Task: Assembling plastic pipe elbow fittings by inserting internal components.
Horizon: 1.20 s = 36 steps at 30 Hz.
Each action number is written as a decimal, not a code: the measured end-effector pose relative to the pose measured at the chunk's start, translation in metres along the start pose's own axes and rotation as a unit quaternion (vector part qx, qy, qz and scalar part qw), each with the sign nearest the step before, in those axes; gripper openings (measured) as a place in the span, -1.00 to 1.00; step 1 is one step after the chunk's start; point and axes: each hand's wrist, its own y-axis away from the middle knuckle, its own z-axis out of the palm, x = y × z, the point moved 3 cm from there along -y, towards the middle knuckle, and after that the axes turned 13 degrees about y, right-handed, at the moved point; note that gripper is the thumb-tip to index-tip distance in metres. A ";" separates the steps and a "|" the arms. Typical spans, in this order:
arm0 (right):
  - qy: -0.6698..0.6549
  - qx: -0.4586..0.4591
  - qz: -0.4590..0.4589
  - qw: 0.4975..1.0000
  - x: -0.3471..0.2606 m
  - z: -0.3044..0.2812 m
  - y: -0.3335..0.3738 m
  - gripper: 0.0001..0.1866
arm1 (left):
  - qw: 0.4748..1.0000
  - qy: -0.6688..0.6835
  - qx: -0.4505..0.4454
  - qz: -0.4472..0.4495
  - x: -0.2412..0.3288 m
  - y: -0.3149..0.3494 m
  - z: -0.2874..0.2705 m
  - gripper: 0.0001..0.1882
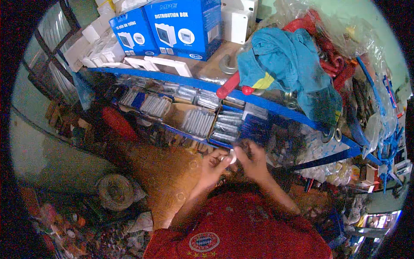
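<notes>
In front of my chest, a small white piece (233, 156) sits between my two hands; its exact kind is too small to make out. My left hand (212, 166) has its fingers curled round it, thumb pressed to its side. From the right, my right hand (252, 159) pinches at the same piece, slightly smeared by motion. Just beyond the hands, an open carton (226, 125) holds silvery plastic-wrapped packs. To its left, another carton (179, 115) contains a row of similar slim packs (199, 122).
A blue-edged shelf (194, 81) runs above the cartons. On it stand blue boxes (184, 30), white frames (172, 65), a teal cloth (282, 56) and a red-handled tool (228, 85). A coil (115, 192) lies lower left, beside a brown surface (166, 172).
</notes>
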 end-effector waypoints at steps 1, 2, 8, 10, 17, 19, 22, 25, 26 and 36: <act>-0.018 -0.003 0.014 1.000 0.006 0.001 -0.003 -0.85 | 1.000 0.000 -0.002 -0.001 -0.002 -0.001 0.003 -0.86; -0.035 -0.007 0.028 0.999 0.013 0.003 -0.005 -0.81 | 0.999 0.032 0.020 0.008 -0.004 -0.002 0.006 -0.84; -0.125 0.171 -0.008 0.977 0.010 -0.001 0.009 -0.68 | 0.955 0.243 0.163 -0.049 -0.014 -0.007 -0.003 -0.66; -0.112 0.141 -0.075 0.981 0.013 0.003 0.007 -0.74 | 0.926 0.282 0.218 -0.123 -0.023 -0.005 -0.007 -0.67; 0.134 0.023 -0.127 0.983 0.029 0.033 -0.001 -0.78 | 0.949 0.122 0.255 -0.138 -0.057 0.009 -0.014 -0.57; 0.102 -0.019 -0.094 0.990 0.038 0.032 -0.004 -0.78 | 0.944 0.108 0.270 -0.155 -0.061 0.013 -0.019 -0.58; -0.024 -0.076 0.018 0.997 0.050 0.035 -0.006 -0.76 | 0.966 0.098 0.231 -0.058 -0.067 0.008 -0.024 -0.60; -0.069 -0.036 0.054 0.996 0.055 0.024 -0.004 -0.68 | 0.906 0.358 0.186 -0.130 -0.040 -0.003 -0.007 -0.60; -0.069 -0.039 0.052 0.995 0.055 0.022 -0.002 -0.68 | 0.905 0.359 0.188 -0.127 -0.040 -0.003 -0.010 -0.60; -0.072 0.237 -0.126 0.961 -0.004 0.003 0.005 -0.75 | 0.986 -0.015 0.167 -0.025 -0.152 -0.022 -0.049 -0.60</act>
